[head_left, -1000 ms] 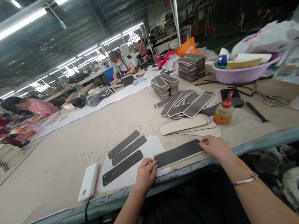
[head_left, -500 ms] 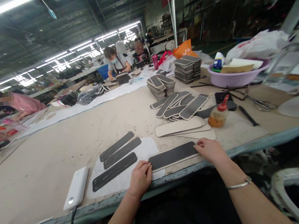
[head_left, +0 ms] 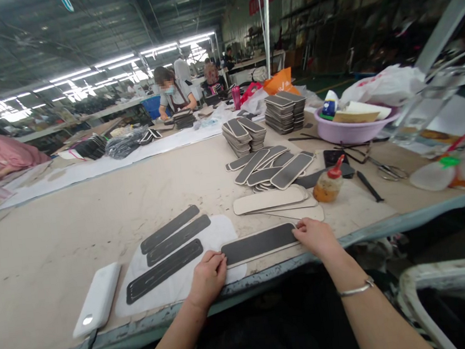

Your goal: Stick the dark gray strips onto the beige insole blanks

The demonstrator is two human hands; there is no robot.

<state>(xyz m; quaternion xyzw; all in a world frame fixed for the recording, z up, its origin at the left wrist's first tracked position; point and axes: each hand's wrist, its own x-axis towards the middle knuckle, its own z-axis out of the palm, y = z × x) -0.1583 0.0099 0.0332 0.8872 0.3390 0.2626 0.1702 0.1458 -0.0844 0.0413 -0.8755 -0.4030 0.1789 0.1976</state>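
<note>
A dark grey strip on a cream backing piece (head_left: 259,244) lies near the table's front edge, a pale border showing around the grey. My left hand (head_left: 207,277) pinches its left end, and my right hand (head_left: 316,236) pinches the right end. Left of it, a white sheet (head_left: 222,233) carries three loose dark strips (head_left: 164,271); the nearest has whitish lines along its edges. Just behind the held piece are plain cream strips (head_left: 266,199). A loose pile of finished-looking grey-and-cream strips (head_left: 291,170) lies beyond those.
Stacks of similar strips (head_left: 285,112) stand farther back. To the right are a red-capped glue bottle (head_left: 328,186), a black tool (head_left: 369,186), scissors (head_left: 391,170) and a purple basin (head_left: 349,129). A white power bank (head_left: 97,299) with a cable lies left. Co-workers (head_left: 175,94) sit across the table.
The whole scene has shifted slightly left as the head view turned. Both hands keep hold of the same strip's ends, with little other visible movement.
</note>
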